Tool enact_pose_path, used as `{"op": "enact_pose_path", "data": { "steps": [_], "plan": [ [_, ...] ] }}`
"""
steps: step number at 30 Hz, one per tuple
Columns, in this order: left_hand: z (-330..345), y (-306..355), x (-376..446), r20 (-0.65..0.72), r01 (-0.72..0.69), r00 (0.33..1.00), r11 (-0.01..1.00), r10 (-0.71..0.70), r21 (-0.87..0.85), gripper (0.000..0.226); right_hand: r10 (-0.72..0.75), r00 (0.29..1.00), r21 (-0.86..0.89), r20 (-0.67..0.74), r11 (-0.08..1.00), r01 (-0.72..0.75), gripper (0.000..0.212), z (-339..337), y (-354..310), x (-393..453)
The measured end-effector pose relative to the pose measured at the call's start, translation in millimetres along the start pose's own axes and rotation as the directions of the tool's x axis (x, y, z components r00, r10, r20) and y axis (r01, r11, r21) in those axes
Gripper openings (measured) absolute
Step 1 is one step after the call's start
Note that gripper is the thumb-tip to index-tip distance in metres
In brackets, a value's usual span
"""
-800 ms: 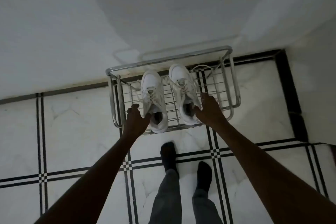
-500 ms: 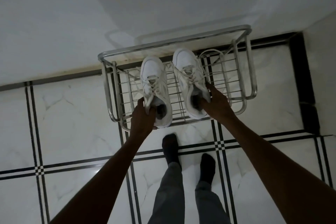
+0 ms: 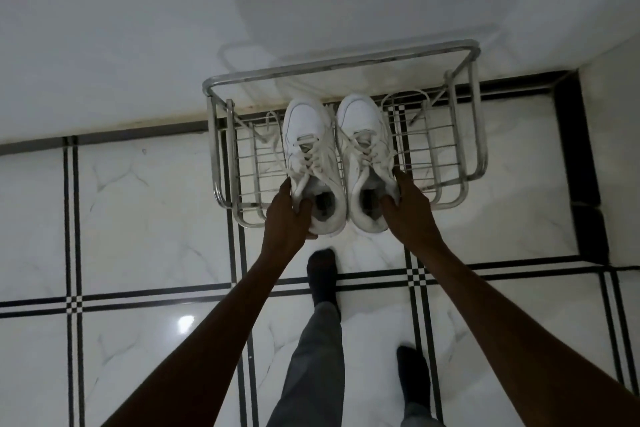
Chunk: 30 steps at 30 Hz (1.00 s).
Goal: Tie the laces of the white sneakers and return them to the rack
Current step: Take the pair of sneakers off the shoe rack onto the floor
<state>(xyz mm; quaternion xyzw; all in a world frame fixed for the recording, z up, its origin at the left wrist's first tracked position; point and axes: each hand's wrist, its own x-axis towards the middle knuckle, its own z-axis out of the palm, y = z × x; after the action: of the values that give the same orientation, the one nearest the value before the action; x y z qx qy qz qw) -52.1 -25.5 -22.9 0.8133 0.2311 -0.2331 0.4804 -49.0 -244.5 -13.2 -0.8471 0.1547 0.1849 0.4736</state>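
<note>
Two white sneakers lie side by side over the metal wire rack (image 3: 465, 55), toes toward the wall. My left hand (image 3: 285, 215) grips the left sneaker (image 3: 308, 135) at its heel collar, thumb inside the opening. My right hand (image 3: 408, 208) grips the right sneaker (image 3: 363, 135) at its collar the same way. The heels stick out past the rack's front bar. Their laces hang loose; one trails left across the wires, another loops to the right.
The rack stands against a white wall (image 3: 173, 28) on a white marble floor (image 3: 138, 218) with black grid lines. A side wall (image 3: 616, 149) closes in the right corner. My feet in dark socks (image 3: 322, 270) stand just in front of the rack.
Both hands have closed around the sneaker collars and drawn the shoes together and back toward me, so the heels now overhang the rack's front. My right foot has stepped back.
</note>
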Motion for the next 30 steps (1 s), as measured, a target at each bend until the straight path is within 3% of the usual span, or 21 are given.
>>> {"op": "enact_pose_path", "data": {
  "steps": [7,11,14,18,24,30],
  "plan": [
    [42,-74,-61,-0.031,-0.074,0.997,0.997,0.073,-0.024,0.077,-0.118,0.989,-0.002,-0.084,0.993,0.118,0.054,-10,48,-79],
    [71,-83,-133,-0.089,-0.079,0.993,0.997,0.079,0.014,0.067,-0.167,0.983,0.021,-0.074,0.985,0.168,0.051,-15,90,-128],
    [95,-111,-177,-0.068,-0.051,0.997,0.997,0.047,-0.059,0.052,-0.123,0.992,0.006,-0.032,0.992,0.124,0.055,-7,134,-168],
    [124,-163,-210,-0.049,0.059,0.997,0.991,-0.065,-0.119,0.051,-0.053,0.999,-0.021,0.01,0.998,0.053,0.056,16,192,-206],
    [168,-265,-194,-0.043,0.123,0.991,0.985,-0.129,-0.124,0.048,-0.001,1.0,-0.038,0.03,0.999,0.002,0.054,84,285,-207],
    [207,-363,-134,-0.098,0.149,0.983,0.985,-0.158,-0.092,0.044,0.153,0.987,-0.035,0.051,0.988,-0.152,0.052,168,369,-168]
  ]
}}
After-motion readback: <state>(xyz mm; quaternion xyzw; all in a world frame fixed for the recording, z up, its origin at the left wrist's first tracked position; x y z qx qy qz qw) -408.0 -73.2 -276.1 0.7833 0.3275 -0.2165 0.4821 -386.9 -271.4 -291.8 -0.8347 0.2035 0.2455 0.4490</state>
